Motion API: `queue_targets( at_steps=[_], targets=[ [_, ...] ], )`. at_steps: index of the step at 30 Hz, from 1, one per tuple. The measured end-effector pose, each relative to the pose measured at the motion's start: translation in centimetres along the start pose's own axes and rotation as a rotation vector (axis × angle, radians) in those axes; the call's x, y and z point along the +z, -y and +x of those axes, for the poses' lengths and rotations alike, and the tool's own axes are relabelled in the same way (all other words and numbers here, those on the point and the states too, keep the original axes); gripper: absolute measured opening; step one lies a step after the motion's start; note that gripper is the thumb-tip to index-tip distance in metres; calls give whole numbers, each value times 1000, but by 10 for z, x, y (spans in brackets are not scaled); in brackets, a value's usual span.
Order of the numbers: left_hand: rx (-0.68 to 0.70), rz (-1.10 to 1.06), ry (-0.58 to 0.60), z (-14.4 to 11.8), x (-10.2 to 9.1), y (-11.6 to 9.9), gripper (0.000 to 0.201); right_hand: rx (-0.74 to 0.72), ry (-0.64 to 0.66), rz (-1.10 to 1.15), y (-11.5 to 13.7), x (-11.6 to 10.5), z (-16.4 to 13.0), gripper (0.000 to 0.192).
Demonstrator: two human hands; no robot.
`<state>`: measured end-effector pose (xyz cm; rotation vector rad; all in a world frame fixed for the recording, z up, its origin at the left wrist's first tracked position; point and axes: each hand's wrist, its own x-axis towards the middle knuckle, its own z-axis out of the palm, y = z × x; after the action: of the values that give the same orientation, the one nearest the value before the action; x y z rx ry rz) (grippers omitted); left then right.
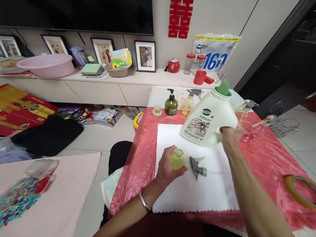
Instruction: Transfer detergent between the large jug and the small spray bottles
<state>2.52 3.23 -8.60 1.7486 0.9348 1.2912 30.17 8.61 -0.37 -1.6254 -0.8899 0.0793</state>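
My left hand (167,168) is wrapped round a yellow-green clear spray bottle (177,159) whose neck is uncovered. With my right hand (230,134) I grip the handle of a large pale green detergent jug (205,120). The jug leans a little, and its open mouth with a green spout (224,88) points up, above and right of the bottle. A grey spray trigger head (197,168) with a light green collar lies on the white cloth (195,193), just right of my left hand. Whether liquid is in the bottle I cannot tell.
Behind the cloth stand a round cap (157,110), a green pump bottle (171,104) and another spray bottle (188,104). A tape roll (308,192) lies on the red table cover (265,169) at right. Small colourful pieces (17,199) cover part of a pink table at left.
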Motion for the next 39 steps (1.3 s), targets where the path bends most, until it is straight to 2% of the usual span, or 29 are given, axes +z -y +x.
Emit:
queue_targets(
  at_steps=[3, 6, 8, 11, 13, 14, 16, 19, 22, 26, 30, 32, 35, 37, 39],
  targets=[
    [-11, 12, -10, 1, 0, -2, 84, -2, 47, -28, -2, 1, -1, 34],
    [-48, 26, -12, 2, 0, -3, 82, -19, 157, -115, 1, -12, 0, 46],
    [-72, 30, -13, 2, -1, -3, 82, -24, 236, -184, 2, -30, -4, 55],
    [-86, 25, -15, 2, -1, -4, 82, -71, 278, -375, -2, -67, -25, 69],
    [-74, 18, -19, 2, 0, -3, 82, -226, 315, -622, -4, -90, -49, 59],
    [-66, 16, -20, 2, 0, -3, 82, -309, 416, -661, -4, -99, -64, 48],
    [-61, 17, -21, 1, 0, -2, 82, -385, 577, -637, -1, -108, -93, 34],
    [-78, 15, -30, 0, 0, -1, 82, -480, 796, -663, 8, -102, -128, 25],
    [-84, 3, -41, 0, 0, -1, 80, -504, 879, -754, 16, -85, -147, 28],
    [-54, 25, -20, 0, 0, -3, 79, -508, 881, -811, 23, -73, -149, 17],
    [-15, 63, -21, 1, 1, -3, 80, -531, 848, -681, 40, -83, -128, 17],
    [-28, 92, -17, 1, 1, -2, 81, -501, 761, -447, 56, -91, -114, 20],
    [-28, 119, 4, 0, 1, 0, 83, -292, 551, 26, 86, -95, -101, 23],
    [-5, 123, 7, 0, 1, 1, 84, -150, 387, 330, 107, -89, -99, 24],
    [14, 123, 9, 0, 2, 2, 86, -77, 263, 534, 125, -80, -101, 23]
  ],
)
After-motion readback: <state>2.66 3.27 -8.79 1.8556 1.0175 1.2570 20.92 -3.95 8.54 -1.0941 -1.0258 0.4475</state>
